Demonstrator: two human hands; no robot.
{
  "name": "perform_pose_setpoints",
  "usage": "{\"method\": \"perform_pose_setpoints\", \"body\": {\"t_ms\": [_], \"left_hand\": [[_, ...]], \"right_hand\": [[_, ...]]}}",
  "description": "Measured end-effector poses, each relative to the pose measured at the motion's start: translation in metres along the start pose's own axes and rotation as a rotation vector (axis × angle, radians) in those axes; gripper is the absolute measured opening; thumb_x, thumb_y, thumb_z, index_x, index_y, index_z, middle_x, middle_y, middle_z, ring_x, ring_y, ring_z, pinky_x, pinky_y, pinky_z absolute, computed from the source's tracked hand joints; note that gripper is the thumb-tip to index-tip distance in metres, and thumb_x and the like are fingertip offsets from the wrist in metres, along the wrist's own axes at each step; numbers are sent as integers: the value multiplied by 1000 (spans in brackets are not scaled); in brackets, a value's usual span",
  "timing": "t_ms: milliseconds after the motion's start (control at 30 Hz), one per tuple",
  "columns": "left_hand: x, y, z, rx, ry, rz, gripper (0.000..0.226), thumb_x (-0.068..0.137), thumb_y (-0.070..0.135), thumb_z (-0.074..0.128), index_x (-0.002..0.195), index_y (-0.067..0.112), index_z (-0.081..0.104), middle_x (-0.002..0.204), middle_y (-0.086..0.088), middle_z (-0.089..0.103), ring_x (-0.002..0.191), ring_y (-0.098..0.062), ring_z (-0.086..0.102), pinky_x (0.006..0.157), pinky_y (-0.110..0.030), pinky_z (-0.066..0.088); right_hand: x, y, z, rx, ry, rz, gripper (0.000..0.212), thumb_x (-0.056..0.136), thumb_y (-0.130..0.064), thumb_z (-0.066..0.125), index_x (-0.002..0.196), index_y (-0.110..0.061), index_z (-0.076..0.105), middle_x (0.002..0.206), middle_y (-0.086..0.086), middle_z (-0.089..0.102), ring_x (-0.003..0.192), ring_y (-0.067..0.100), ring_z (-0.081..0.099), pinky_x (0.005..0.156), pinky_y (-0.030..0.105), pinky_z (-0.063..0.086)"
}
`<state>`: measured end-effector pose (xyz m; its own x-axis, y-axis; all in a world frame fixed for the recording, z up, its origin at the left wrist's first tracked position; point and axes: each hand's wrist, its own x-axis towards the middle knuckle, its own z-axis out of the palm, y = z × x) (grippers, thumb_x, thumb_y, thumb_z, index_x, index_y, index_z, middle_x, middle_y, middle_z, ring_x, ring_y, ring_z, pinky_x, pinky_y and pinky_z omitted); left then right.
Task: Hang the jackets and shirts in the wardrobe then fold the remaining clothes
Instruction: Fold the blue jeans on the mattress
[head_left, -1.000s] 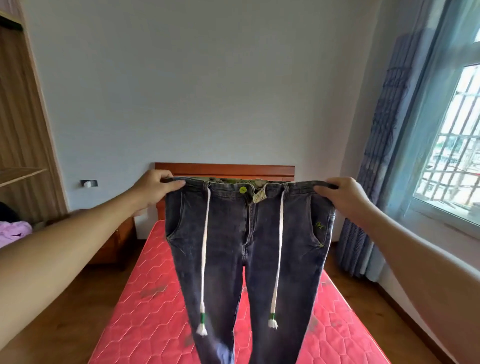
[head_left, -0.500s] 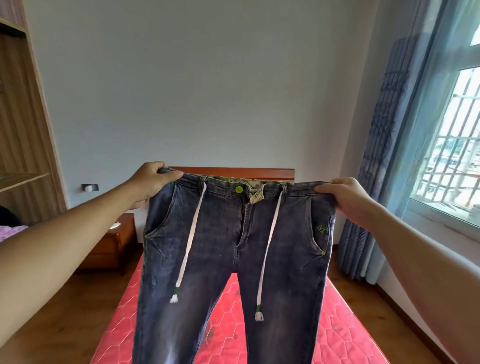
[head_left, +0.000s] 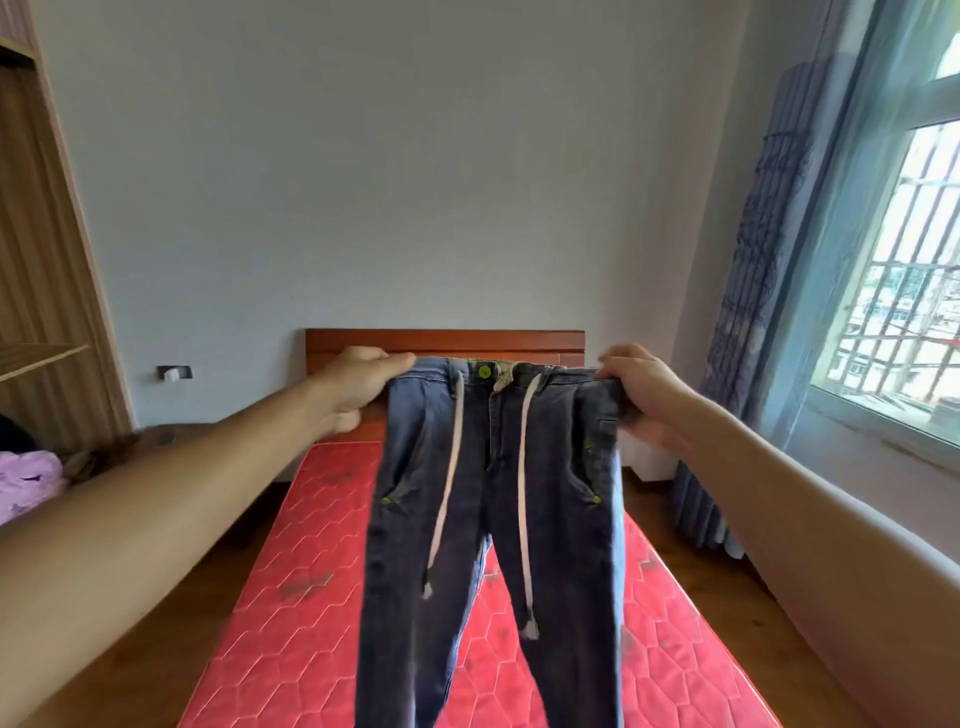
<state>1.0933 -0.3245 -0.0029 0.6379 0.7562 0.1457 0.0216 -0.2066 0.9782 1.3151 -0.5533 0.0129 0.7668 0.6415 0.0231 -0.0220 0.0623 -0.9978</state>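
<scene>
Dark blue jeans (head_left: 561, 519) with two white drawstrings and a green button hang by the waistband in front of me, above the red mattress (head_left: 311, 597). My left hand (head_left: 358, 384) pinches the waistband's left end. At the right end my right hand (head_left: 644, 395) grips the waistband. Both legs of the jeans drop out of the frame's lower edge. A wooden wardrobe (head_left: 47, 270) with an open shelf stands at the far left.
A wooden headboard (head_left: 441, 343) backs the bed against the white wall. Pink clothing (head_left: 26, 483) lies low at the left by the wardrobe. A bedside cabinet (head_left: 171, 436) stands left of the bed. Blue curtains (head_left: 753, 322) and a barred window (head_left: 904, 291) fill the right.
The jeans have swung back to hang straighter, with the legs closer together. My hands came closer together on the waistband and the drawstrings swung.
</scene>
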Motion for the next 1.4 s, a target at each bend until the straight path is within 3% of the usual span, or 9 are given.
{"method": "perform_pose_setpoints", "body": {"t_ms": [67, 200, 333, 567, 733, 900, 1167, 1300, 1400], "left_hand": [[-6, 8, 30, -39, -81, 14, 18, 96, 17, 67, 82, 12, 57, 88, -8, 65, 98, -25, 62, 99, -47, 48], [-26, 30, 77, -101, -219, 91, 8, 97, 12, 65, 94, 8, 59, 78, -4, 68, 65, -8, 69, 58, -26, 59], [-32, 35, 81, -129, -279, 112, 9, 96, 11, 65, 103, 6, 64, 90, -8, 72, 77, -14, 70, 65, -29, 61], [-40, 35, 90, -85, -373, 202, 24, 88, 13, 75, 106, 6, 62, 96, -6, 71, 86, -10, 68, 79, -25, 59], [-40, 33, 92, 249, -240, 338, 42, 77, -1, 81, 111, 10, 60, 98, -7, 66, 87, -14, 61, 77, -25, 52], [-32, 33, 70, 151, -329, 328, 37, 86, -11, 68, 112, 13, 61, 114, -24, 65, 99, -21, 62, 95, -38, 54], [-7, 27, 32, 513, -338, 454, 55, 90, -4, 69, 136, 22, 55, 131, -3, 61, 122, -11, 55, 106, -23, 41], [-1, 34, 11, 542, -300, 410, 56, 91, 2, 70, 142, 18, 52, 136, -3, 60, 129, -15, 53, 112, -29, 39], [-2, 40, 4, 527, -317, 383, 40, 92, 1, 69, 128, 13, 58, 120, -10, 66, 111, -19, 61, 107, -43, 46]], "right_hand": [[-8, -3, 19, 38, -121, 5, 25, 92, 5, 48, 94, -16, 63, 77, 9, 57, 58, 18, 60, 53, 35, 59], [-23, -14, 46, -50, -321, 12, 22, 91, -3, 52, 91, -7, 74, 97, 17, 67, 89, 32, 68, 83, 52, 61], [-28, -27, 32, -180, -411, 14, 41, 84, 7, 41, 112, -3, 70, 111, 22, 69, 106, 40, 69, 100, 52, 53], [-44, -29, 35, -586, -301, -312, 16, 89, 11, 61, 93, -4, 67, 76, 19, 70, 65, 22, 68, 74, 36, 59], [-29, -23, 31, -1028, -89, -506, 13, 85, -37, 76, 81, -29, 67, 71, -5, 58, 69, 17, 53, 69, 34, 46], [-18, -5, -14, -1438, -95, -236, 56, 72, -84, 60, 109, -42, 66, 122, 4, 34, 119, 28, 30, 105, 48, 37], [-28, -16, -25, -1020, -210, -275, 23, 82, -28, 83, 68, -26, 65, 52, -14, 58, 56, 3, 55, 49, 11, 40], [-28, -12, -13, -544, -128, -311, 34, 74, 1, 82, 90, -25, 67, 83, 5, 66, 80, 26, 65, 76, 48, 62], [-33, -16, 2, -411, -85, -384, 57, 74, 8, 77, 115, -29, 60, 91, 6, 63, 80, 22, 64, 64, 34, 58]]}}
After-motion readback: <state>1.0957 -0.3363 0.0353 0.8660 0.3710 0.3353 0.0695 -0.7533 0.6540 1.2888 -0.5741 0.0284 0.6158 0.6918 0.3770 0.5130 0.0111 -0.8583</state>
